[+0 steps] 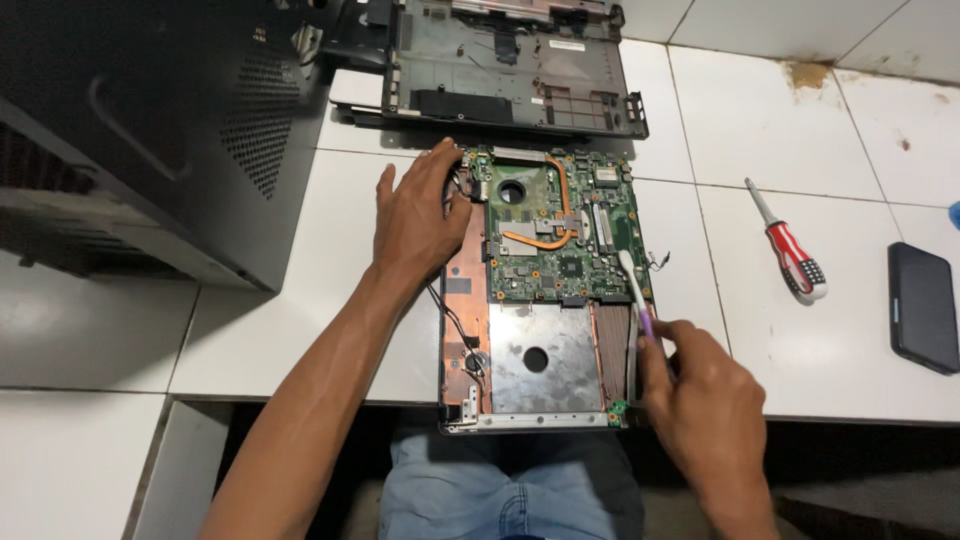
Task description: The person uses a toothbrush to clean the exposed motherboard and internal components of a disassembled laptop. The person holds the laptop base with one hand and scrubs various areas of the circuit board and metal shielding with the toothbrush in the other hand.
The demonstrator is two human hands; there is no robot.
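Note:
An opened laptop base (470, 300) lies on the white tiled counter, its green motherboard (560, 240) with a copper heat pipe exposed. My left hand (418, 215) rests flat on the base's upper left corner, fingers spread, holding nothing. My right hand (700, 395) is at the lower right corner and grips a white toothbrush with a purple handle (633, 285). The brush head reaches up onto the right edge of the motherboard.
A detached laptop cover (510, 65) lies at the back. A black computer case (150, 130) stands at the left. A red-and-white screwdriver (790, 245) and a black flat device (922, 305) lie at the right. The counter edge runs just below the laptop.

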